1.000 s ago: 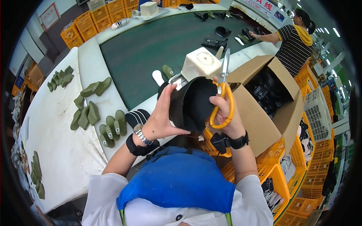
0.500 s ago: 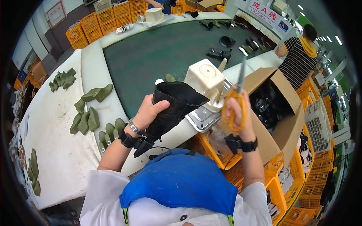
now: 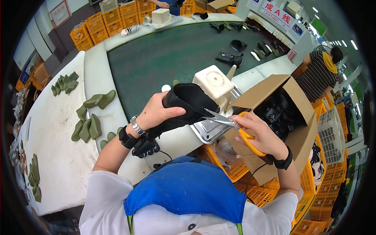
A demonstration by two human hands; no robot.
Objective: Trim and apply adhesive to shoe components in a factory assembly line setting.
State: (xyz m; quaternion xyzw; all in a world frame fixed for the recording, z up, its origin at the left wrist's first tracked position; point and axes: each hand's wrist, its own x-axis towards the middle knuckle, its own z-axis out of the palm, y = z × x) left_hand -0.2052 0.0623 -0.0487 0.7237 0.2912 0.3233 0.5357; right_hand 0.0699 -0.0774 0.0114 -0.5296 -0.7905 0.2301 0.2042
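Note:
A black boot upper (image 3: 188, 100) is gripped in my left hand (image 3: 159, 111), with its wide opening turned up and to the right. My thumb presses on its near side. In my right hand (image 3: 261, 134) are scissors with orange handles (image 3: 249, 141). Their blades stand apart, and the tips reach the right edge of the boot upper's opening. Whether they touch the material, I cannot tell. Just beyond the boot upper stands a cream-white square container (image 3: 213, 81) on a metal tray (image 3: 210, 132).
Green shoe lasts (image 3: 92, 127) lie in groups on the white table (image 3: 58, 156) at left. A green conveyor surface (image 3: 156, 55) holds black uppers (image 3: 229, 58). To the right stand a cardboard box (image 3: 250, 156) of black items and orange crates (image 3: 309, 184). A person in stripes (image 3: 318, 72) stands beyond.
The scissors have swung down and left from upright to the boot upper's edge, and their blades have parted. My left hand has shifted slightly right with the upper. The striped person has moved right.

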